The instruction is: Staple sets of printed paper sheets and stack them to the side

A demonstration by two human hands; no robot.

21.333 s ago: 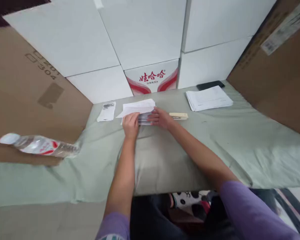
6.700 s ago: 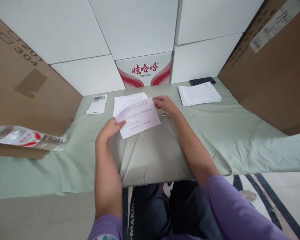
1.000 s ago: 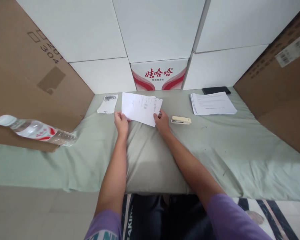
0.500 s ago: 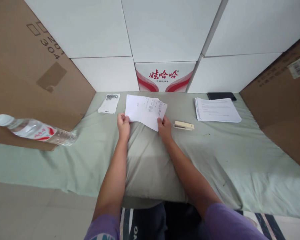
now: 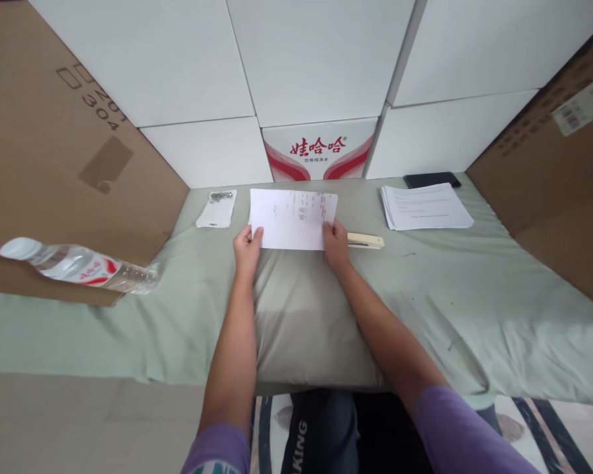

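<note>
Printed white paper sheets [image 5: 289, 224] are stretched between my two hands, lying nearly level with their text turned sideways. My left hand [image 5: 248, 249] pinches the left edge, thumb on top. At the right edge my right hand [image 5: 337, 242] grips the sheets the same way. A cream stapler [image 5: 367, 240] lies just beyond my right hand, its left end hidden behind the fingers. How many sheets I hold cannot be made out.
A stack of printed paper [image 5: 427, 208] lies at right, with a black phone [image 5: 432, 180] behind it. A white packet with small dark metal pieces [image 5: 217, 209] lies at left. Farther left is a water bottle [image 5: 86, 265]. Cardboard [image 5: 79, 164] and white boxes [image 5: 205, 151] wall the green cloth [image 5: 311, 316].
The sheets have gone from bent and uneven to flat and squared. My right hand has moved slightly right and up, now covering the stapler's left end. The view has shifted a little.
</note>
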